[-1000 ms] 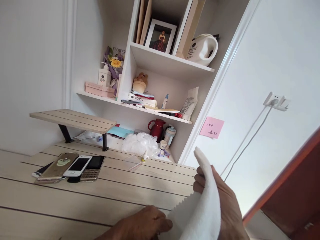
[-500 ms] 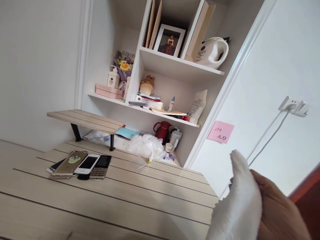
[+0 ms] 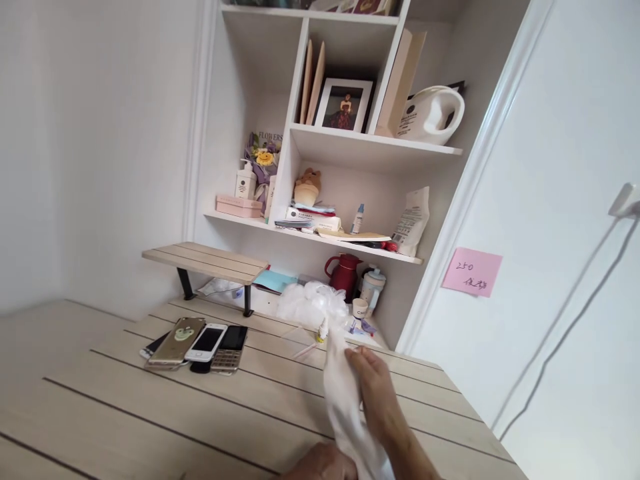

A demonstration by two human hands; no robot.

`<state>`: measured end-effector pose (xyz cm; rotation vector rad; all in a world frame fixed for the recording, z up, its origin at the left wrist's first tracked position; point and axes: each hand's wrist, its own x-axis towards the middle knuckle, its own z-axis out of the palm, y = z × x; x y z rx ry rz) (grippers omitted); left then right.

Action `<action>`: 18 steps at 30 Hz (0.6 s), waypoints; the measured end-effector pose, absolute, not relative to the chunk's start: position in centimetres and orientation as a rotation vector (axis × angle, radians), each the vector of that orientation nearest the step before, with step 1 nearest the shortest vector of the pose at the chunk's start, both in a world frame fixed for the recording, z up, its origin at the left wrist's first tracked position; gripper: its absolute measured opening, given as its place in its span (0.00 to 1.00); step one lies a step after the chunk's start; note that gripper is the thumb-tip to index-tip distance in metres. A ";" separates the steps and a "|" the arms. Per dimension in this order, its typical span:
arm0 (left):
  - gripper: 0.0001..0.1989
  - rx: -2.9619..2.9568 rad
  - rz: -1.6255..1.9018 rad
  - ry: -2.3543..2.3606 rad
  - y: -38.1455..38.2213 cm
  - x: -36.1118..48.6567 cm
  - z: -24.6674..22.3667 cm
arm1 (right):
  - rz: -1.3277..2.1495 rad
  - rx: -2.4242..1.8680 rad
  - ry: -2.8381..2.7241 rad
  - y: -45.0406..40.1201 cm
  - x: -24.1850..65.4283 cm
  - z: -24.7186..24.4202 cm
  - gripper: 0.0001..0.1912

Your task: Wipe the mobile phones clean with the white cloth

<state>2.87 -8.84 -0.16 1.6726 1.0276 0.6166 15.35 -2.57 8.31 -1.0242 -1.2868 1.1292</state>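
A limp white cloth [image 3: 345, 400] hangs over the front right of the slatted wooden table [image 3: 210, 413]. My right hand [image 3: 375, 387] pinches its upper right edge between thumb and fingers. At the bottom edge of the view, my left hand [image 3: 323, 461] is closed at the cloth's lower left side; its fingers are largely cut off. Just beyond the cloth's upper end are a small white bottle [image 3: 322, 329] with a yellow base and a clear packet [image 3: 300, 343].
Left of centre lie several phones [image 3: 207, 343] in an overlapping pile. Behind them stands a small wooden riser [image 3: 210, 261]. Clear plastic bags [image 3: 313, 303], a red jug [image 3: 344, 275] and a cup [image 3: 360, 307] line the back, below loaded shelves [image 3: 350, 250]. A pink note [image 3: 473, 272] sticks to the wall.
My right hand and the cloth have moved left from the wall side to over the table. My left hand has come into view at the bottom. The camera view has shifted.
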 end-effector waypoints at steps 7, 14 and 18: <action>0.18 1.869 0.732 1.700 -7.9 -0.9 1.5 | 1.178 -0.968 -1.223 -1.9 13.1 0.9 0.29; 0.21 1.902 0.814 2.515 -6.1 -9.7 6.0 | 1.374 -0.998 -1.111 -3.1 15.1 -0.4 0.28; 0.29 1.947 0.620 2.669 -6.0 -12.6 5.4 | 1.469 -1.001 -1.062 -4.2 15.7 0.0 0.28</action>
